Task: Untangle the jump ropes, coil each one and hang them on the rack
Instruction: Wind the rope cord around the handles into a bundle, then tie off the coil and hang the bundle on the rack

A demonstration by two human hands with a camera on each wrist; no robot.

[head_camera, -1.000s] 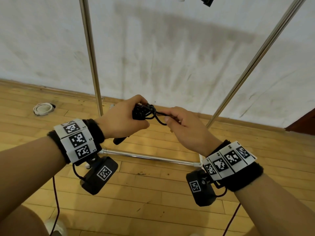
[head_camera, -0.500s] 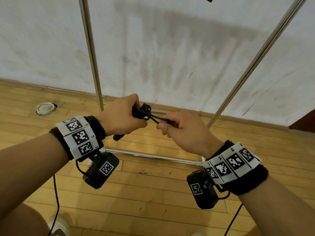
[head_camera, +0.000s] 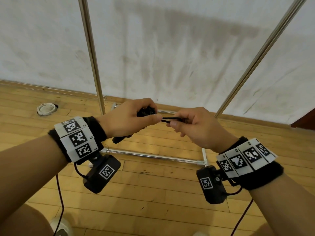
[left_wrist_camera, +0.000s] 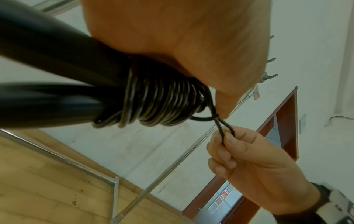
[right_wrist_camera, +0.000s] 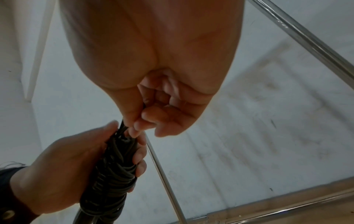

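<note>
i've got the left hand (head_camera: 126,117) at the centre of the head view, fingers curled tight round a black jump rope (left_wrist_camera: 162,98) that is wound in many close turns about its two black handles (left_wrist_camera: 49,78). in the left wrist view those handles run side by side out to the left edge, with the coil sitting mid-frame under my palm. one handle tip pokes out below the hand in the head view. the right hand (head_camera: 196,128), just to the right of the left and nearly touching it, pinches a short doubled loop of the cord (left_wrist_camera: 226,128) between thumb and forefinger, the other fingers folded in. the loop stretches straight between the two hands. whether it passes under a turn of the coil i can't quite make out. behind the hands stands the chrome rack (head_camera: 92,53), one upright in the upper left, another slanting across the upper right, a base bar (head_camera: 150,155) lying on the wooden floor (head_camera: 153,201). a white round object (head_camera: 46,109) sits on the floor at the left, near the wall (head_camera: 170,48).
</note>
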